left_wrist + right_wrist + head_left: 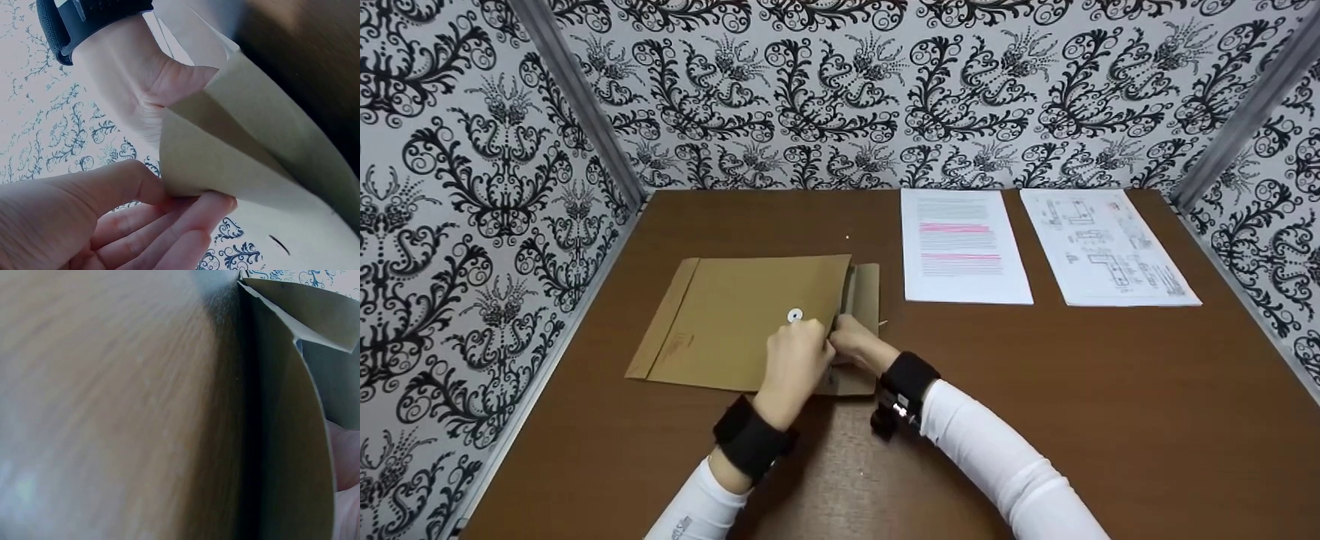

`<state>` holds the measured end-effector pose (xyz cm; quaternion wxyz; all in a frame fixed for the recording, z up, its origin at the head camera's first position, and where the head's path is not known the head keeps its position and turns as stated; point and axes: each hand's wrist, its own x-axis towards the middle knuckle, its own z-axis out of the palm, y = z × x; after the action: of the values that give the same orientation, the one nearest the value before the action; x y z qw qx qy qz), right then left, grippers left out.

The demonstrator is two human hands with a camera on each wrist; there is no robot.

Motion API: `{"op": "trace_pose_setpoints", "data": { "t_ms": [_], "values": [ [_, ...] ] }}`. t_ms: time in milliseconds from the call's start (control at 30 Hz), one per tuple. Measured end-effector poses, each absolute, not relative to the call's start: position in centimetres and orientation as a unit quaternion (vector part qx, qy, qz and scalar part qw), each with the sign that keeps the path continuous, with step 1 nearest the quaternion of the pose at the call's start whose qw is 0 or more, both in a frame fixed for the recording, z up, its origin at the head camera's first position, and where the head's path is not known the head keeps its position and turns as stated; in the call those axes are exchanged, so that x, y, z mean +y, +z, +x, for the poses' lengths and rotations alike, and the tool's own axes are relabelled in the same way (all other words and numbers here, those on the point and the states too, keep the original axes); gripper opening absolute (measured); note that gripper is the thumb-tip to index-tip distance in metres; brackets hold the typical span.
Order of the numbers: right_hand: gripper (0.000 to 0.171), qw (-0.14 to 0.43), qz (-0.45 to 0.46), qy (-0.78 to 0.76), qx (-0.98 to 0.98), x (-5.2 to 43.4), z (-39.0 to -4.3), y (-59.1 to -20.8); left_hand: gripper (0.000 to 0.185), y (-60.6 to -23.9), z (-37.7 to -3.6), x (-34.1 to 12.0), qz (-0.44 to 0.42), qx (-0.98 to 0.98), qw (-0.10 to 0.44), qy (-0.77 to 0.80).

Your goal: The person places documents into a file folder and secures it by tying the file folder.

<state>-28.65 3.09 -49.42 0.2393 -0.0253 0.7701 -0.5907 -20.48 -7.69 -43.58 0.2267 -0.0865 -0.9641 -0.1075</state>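
A brown kraft envelope (735,315) with a white round button lies on the table, its opening facing right and its flap (866,289) spread out beneath. My left hand (797,356) pinches the upper edge of the mouth between thumb and fingers, lifting it, as the left wrist view shows the thumb and fingers (152,225) at the paper's edge. My right hand (855,341) reaches into the raised mouth. Its fingers are hidden behind the paper, so I cannot tell what they hold. In the right wrist view only a sliver of that hand (346,461) shows beside the envelope wall (292,439).
To the back right lies a printed text sheet (967,262) with pink highlighted lines. Beside it is a stack of technical drawings (1110,255). Patterned walls (847,97) enclose the brown table (1110,405) at the back and sides. Both wrists wear black straps (911,375).
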Motion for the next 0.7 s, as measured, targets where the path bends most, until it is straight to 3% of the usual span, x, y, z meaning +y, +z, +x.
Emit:
{"op": "trace_pose_setpoints", "data": {
  "t_ms": [233, 533, 700],
  "values": [
    [0.034, 0.26, -0.024, -0.557, 0.788, 3.1, -28.9, -49.3, 0.048, -43.3, -20.6, -7.9, -0.078, -0.968, 0.197, -0.137],
    [0.035, 0.246, -0.025, -0.577, 0.779, 3.4, -28.8, -48.9, 0.041, -43.1, -20.8, -7.9, -0.065, -0.968, 0.192, -0.147],
    [0.02, 0.248, -0.037, -0.615, 0.748, 4.3, -28.6, -48.5, 0.043, -43.2, -21.1, -8.1, -0.063, -0.969, 0.195, -0.14]
  ]
}}
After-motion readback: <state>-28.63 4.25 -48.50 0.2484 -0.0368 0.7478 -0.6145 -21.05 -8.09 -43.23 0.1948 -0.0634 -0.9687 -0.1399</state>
